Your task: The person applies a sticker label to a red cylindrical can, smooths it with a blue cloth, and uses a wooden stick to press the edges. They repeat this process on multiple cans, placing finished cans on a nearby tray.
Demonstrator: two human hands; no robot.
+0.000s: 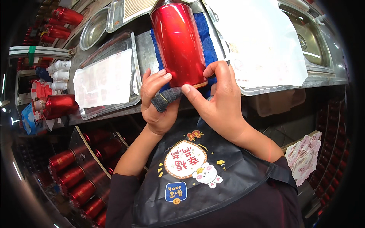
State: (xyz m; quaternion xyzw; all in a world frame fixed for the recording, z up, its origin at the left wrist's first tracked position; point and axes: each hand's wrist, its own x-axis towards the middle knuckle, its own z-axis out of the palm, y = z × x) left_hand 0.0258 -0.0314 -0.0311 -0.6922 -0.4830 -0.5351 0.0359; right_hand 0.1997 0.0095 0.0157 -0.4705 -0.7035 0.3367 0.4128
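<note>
A large glossy red bottle (pixel 178 41) lies on a folded blue cloth (pixel 207 38), its base toward me and its neck end at the top edge of the view. My left hand (pixel 157 95) holds the base from the left, fingertips on its side. A dark grey knit finger cover (pixel 166 98) wraps the left thumb, which presses near the base rim. From the right, my right hand (pixel 224 97) grips the same rim, thumb tip on the bottom edge and bent forefinger against the side. A small dark piece shows by the right forefinger's knuckle.
On the left, a metal tray (pixel 135 97) holds printed paper sheets (pixel 102 79). A large white sheet (pixel 266 41) covers the right side beside a steel sink (pixel 315 41). Another red bottle (pixel 61 105) stands at the bench's left end. Racked red bottles (pixel 72 176) sit below left.
</note>
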